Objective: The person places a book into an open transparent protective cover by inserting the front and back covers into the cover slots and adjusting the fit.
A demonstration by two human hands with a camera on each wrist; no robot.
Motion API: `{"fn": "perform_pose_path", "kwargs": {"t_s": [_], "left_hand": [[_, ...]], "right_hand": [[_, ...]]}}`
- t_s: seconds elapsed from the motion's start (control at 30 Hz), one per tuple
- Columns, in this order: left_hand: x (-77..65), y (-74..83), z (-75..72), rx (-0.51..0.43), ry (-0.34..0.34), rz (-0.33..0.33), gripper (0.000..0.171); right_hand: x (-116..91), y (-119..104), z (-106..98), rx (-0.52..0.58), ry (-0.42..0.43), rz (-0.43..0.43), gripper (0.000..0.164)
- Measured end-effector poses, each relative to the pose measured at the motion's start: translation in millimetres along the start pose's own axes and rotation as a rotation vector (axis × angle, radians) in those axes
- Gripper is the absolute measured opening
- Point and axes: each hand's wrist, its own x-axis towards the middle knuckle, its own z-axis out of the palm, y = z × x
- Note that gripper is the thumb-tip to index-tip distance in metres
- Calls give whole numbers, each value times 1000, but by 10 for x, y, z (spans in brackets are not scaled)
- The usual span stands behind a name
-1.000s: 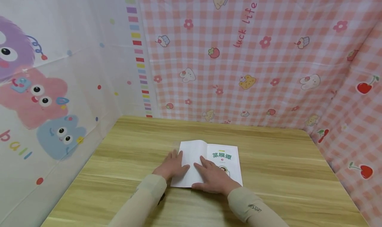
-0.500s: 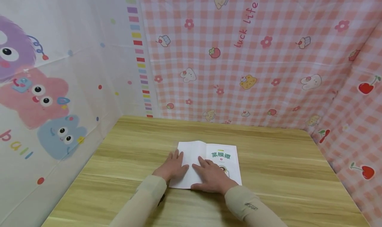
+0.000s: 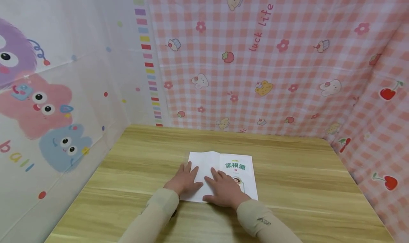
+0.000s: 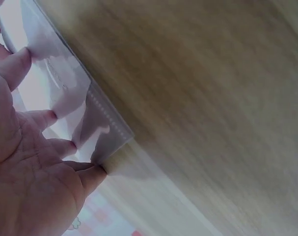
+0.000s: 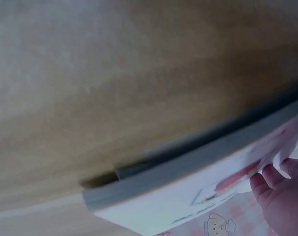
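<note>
An open book [image 3: 203,161] lies on the wooden table, its left page plain white. Its right page carries a green title [image 3: 235,166] and a small picture partly hidden by my right hand. My left hand [image 3: 183,181], fingers spread, rests along the book's left edge. My right hand [image 3: 225,190] lies spread over the middle, thumb toward the lower edge. In the left wrist view, my fingertips touch a glossy clear cover [image 4: 108,115] at the book's edge. The right wrist view shows the thick page block [image 5: 188,167] side-on, with fingertips on the page.
The wood-grain table [image 3: 297,172] extends on all sides of the book. A pink checked cloth [image 3: 249,40] hangs behind and to the right. At the left hangs a white cloth [image 3: 96,33] with cartoon figures.
The book has shifted slightly left. My right hand has slid a little left across the page, while my left hand stays almost in place at the left edge.
</note>
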Motion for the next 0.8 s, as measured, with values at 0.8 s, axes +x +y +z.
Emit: {"fn": "perform_pose_path", "kwargs": {"t_s": [0.8], "left_hand": [[25, 17, -1, -30, -14, -23, 71]], "right_hand": [[-318, 465, -203, 105, 145, 673, 62]]}}
